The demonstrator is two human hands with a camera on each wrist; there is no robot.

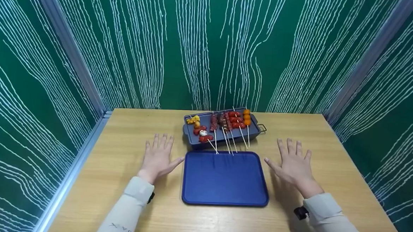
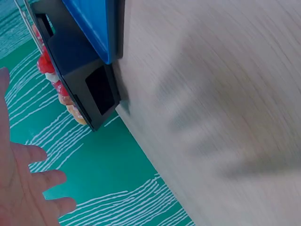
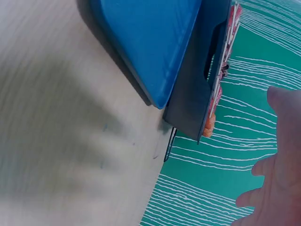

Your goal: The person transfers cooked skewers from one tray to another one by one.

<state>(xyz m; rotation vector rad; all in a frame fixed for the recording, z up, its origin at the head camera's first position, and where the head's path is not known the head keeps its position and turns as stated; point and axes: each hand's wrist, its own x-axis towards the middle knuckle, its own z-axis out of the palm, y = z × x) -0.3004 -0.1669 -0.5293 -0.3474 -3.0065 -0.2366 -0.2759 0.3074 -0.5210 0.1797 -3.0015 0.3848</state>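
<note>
My left hand (image 1: 157, 160) is spread palm down over the table, its thumb tip right by the left rim of a blue tray (image 1: 226, 180). On the tray's other side, my right hand (image 1: 294, 167) is spread the same way, thumb toward the tray; neither hand holds anything. Behind the tray stands a dark box grill (image 1: 198, 144) with several skewers lying across its top. Among them are an orange ball skewer (image 1: 246, 117), a red sausage skewer (image 1: 237, 120), a dark meat skewer (image 1: 214, 122) and a mixed skewer (image 1: 203, 132). Their sticks point toward the tray.
The wooden table (image 1: 120, 139) meets a green wall (image 1: 209, 59) with white wavy lines at its back edge. Metal posts (image 1: 65, 41) rise at the back corners. A wire handle (image 1: 262, 128) sticks out from the grill's right end.
</note>
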